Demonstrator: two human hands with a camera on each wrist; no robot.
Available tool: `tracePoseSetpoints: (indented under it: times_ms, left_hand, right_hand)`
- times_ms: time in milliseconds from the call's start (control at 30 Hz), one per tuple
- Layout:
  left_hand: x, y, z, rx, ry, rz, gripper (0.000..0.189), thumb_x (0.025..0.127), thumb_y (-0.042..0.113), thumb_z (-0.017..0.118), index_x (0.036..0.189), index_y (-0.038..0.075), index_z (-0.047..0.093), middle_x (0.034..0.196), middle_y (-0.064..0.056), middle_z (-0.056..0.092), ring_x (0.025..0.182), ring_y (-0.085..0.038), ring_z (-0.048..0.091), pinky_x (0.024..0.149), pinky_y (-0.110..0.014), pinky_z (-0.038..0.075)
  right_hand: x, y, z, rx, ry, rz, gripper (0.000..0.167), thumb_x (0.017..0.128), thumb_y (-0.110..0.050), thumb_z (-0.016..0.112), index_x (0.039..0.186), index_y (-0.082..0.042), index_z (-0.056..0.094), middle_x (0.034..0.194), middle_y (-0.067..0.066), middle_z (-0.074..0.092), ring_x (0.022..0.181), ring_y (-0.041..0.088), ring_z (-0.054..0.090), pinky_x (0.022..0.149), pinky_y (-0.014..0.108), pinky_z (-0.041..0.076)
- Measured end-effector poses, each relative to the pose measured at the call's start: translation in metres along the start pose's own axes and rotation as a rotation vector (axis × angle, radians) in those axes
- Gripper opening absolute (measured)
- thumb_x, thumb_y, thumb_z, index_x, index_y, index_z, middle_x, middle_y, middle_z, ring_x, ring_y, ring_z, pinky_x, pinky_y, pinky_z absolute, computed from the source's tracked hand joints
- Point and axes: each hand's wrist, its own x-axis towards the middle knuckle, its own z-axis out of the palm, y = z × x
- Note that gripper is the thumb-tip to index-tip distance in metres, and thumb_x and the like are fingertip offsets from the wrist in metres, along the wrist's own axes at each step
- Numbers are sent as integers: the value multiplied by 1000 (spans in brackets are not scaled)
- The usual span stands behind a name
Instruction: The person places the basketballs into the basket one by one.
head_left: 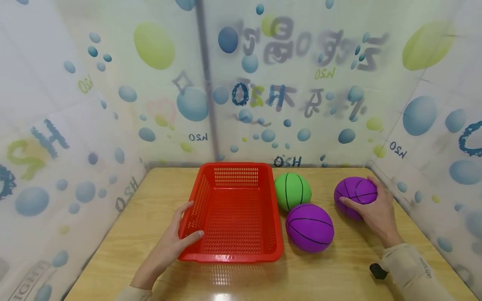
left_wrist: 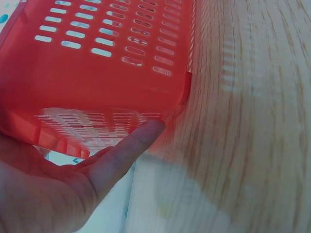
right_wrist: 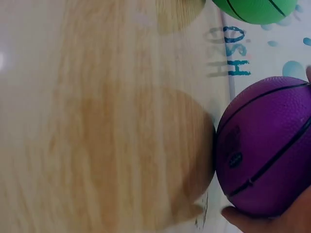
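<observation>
My left hand (head_left: 171,238) is at the left side of a red plastic basket (head_left: 278,234), thumb and fingertips extended and touching near its rim. The left wrist view shows the straight thumb (left_wrist: 141,138) along the slotted red basket wall. Around a purple ball (head_left: 350,190) with black seam lines at the right, my right hand (head_left: 378,213) spreads its thumb and fingers and grips it. Part of that hand lies outside the right wrist view, where the purple ball (right_wrist: 267,150) fills the right side. The basket holds nothing.
A second purple ball (head_left: 310,228) rests just right of the basket. Behind it, a green ball (head_left: 293,191) sits close to the basket rim. The wooden table (head_left: 124,234) is bordered by bubble-patterned curtains (head_left: 241,83). By the right sleeve (head_left: 406,261) is a small black object (head_left: 378,271).
</observation>
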Motion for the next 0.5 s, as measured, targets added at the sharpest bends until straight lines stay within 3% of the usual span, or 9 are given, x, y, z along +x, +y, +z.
tracePoseSetpoints:
  times_ms: [233, 500]
  left_hand:
    - [-1, 0, 0, -12, -5, 6, 90, 102, 33, 81, 172, 34, 25, 162, -23, 46, 128, -33, 66, 97, -40, 61]
    - [0, 1, 0, -6, -5, -3, 90, 101, 35, 82, 171, 35, 25, 164, -22, 44, 129, -35, 65, 99, -46, 63]
  right_hand:
    - [0, 3, -8, -46, -35, -18, 133, 85, -49, 98, 179, -11, 13, 167, 44, 25, 143, 67, 37, 104, 86, 43]
    - [-2, 5, -6, 38, 20, 9, 129, 85, -40, 99, 178, -8, 15, 172, 37, 29, 149, 61, 40, 114, 80, 41]
